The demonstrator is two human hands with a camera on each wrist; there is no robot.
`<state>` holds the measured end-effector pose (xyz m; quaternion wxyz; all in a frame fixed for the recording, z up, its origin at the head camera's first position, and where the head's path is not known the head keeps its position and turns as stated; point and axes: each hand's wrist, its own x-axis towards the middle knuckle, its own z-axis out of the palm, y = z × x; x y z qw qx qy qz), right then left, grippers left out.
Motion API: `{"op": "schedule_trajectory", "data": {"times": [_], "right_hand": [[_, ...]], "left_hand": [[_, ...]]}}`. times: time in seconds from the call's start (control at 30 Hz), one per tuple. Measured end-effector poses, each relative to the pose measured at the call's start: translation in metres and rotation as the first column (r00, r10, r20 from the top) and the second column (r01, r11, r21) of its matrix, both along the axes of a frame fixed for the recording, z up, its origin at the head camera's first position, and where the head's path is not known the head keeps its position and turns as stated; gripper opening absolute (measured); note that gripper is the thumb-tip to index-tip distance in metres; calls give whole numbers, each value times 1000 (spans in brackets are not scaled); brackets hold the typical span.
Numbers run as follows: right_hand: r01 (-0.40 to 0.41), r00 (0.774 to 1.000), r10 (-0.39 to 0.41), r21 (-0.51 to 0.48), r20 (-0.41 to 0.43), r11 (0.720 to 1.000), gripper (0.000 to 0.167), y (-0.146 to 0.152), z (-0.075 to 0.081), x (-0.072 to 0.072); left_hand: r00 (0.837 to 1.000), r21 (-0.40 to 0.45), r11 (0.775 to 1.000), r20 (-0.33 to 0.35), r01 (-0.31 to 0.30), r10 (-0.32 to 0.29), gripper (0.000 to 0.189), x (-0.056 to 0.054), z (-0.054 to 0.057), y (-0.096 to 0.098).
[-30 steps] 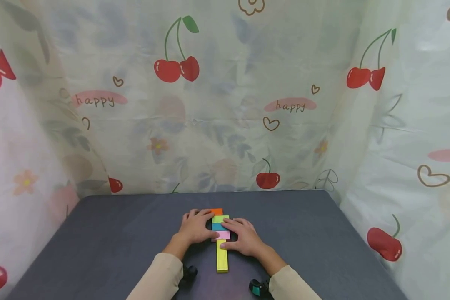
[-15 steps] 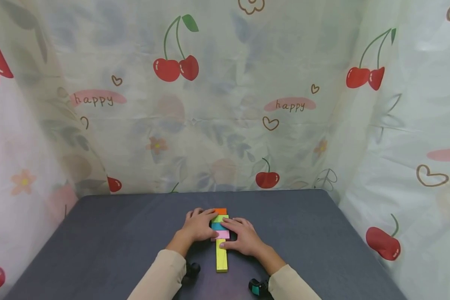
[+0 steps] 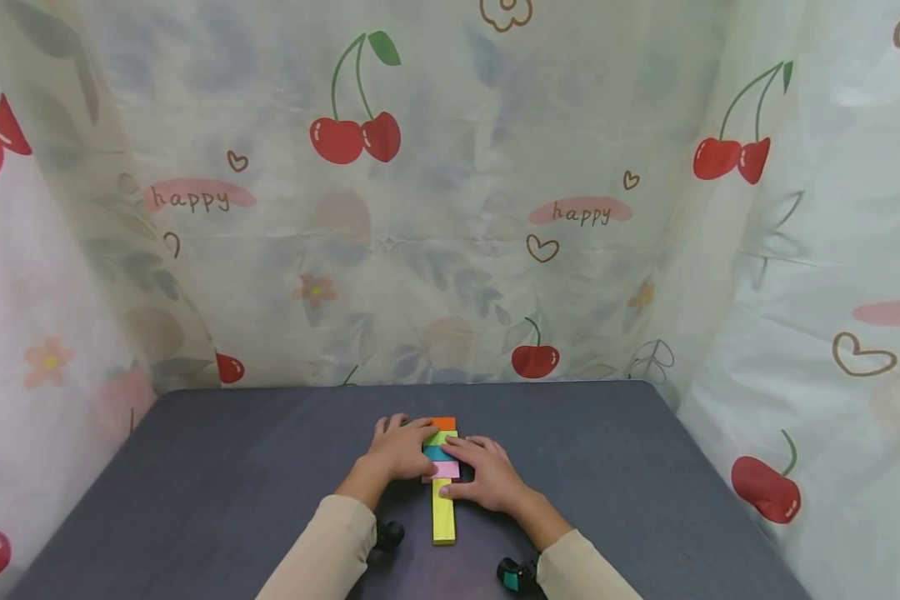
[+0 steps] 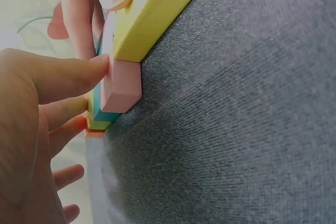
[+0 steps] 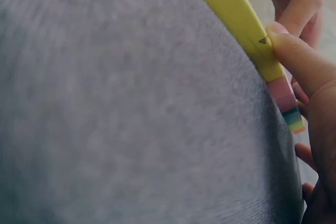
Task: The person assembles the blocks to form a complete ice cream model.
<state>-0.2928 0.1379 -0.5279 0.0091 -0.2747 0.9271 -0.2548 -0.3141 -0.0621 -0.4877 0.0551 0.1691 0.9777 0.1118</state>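
Note:
Wooden blocks lie flat on the dark table. Orange (image 3: 445, 423), lime green (image 3: 441, 437), blue (image 3: 437, 453) and pink (image 3: 448, 469) blocks form a crosswise row, and a yellow block (image 3: 444, 518) points lengthwise toward me from the pink one. My left hand (image 3: 397, 454) rests along the row's left side, its thumb on the pink block and its forefinger by the orange one. From the right, my right hand (image 3: 492, 477) lays its fingertips on the blue block and its thumb on the yellow block's far end. In the left wrist view, the left thumb (image 4: 79, 77) touches the pink block (image 4: 121, 85).
Grey cloth covers the table (image 3: 270, 483). Patterned curtains (image 3: 435, 208) with cherries hang behind it and at both sides. Dark wrist devices, one at the left (image 3: 390, 536) and one at the right (image 3: 516, 575), sit by the sleeves.
The orange block has shifted right, more nearly in line with the lime green one. My left hand has moved slightly right and away from me; the right hand stays put.

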Motion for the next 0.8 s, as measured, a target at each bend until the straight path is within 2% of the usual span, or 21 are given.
{"op": "schedule_trajectory", "data": {"times": [0.27,0.57,0.8], "right_hand": [[-10,1000,10,19,17,1000,79,-2,7,-4],[-6,1000,6,24,28,1000,78,-2,9,-5],[-1,1000,3,49,-29,999,69,-6,15,-5]], "left_hand": [[1000,1,1000,-19,19,-19,65,-4,2,0],[999,16,999,-17,28,-28,64,-3,6,1],[999,30,999,-28,43,-42,64,-3,4,0]]}}
